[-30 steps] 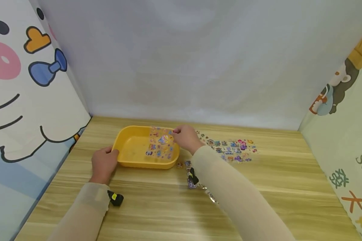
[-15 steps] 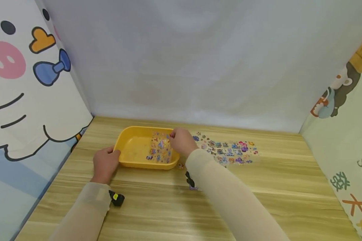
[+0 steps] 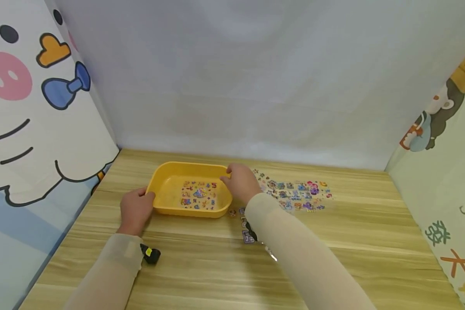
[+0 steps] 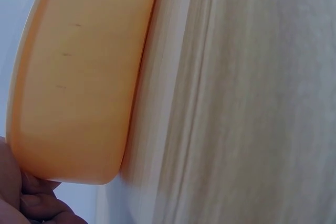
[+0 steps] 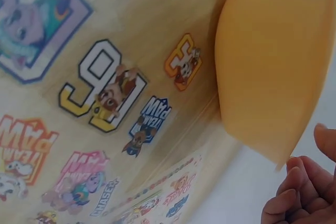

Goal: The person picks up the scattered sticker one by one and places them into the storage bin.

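A yellow tray stands on the wooden table, holding a clear sticker sheet with small colourful figures. At the tray's left end, my left hand grips the rim, fingers on the outside wall. In the left wrist view, the fingertips show at the tray's corner. My right hand is at the right end, its thumb over the rim and apart from the bent fingers. Nothing shows between thumb and fingers in the right wrist view, where the fingertips lie right by the tray's edge.
More clear sticker sheets lie on the table right of the tray, partly hidden under my right forearm. Letter and number stickers show large in the right wrist view. A pale curtain hangs behind, with cartoon-printed cloths at both sides.
The sticker sheet has left my right hand's pinch and now lies lower and further left inside the tray. My right hand has moved slightly right to the rim. The left hand stays put.
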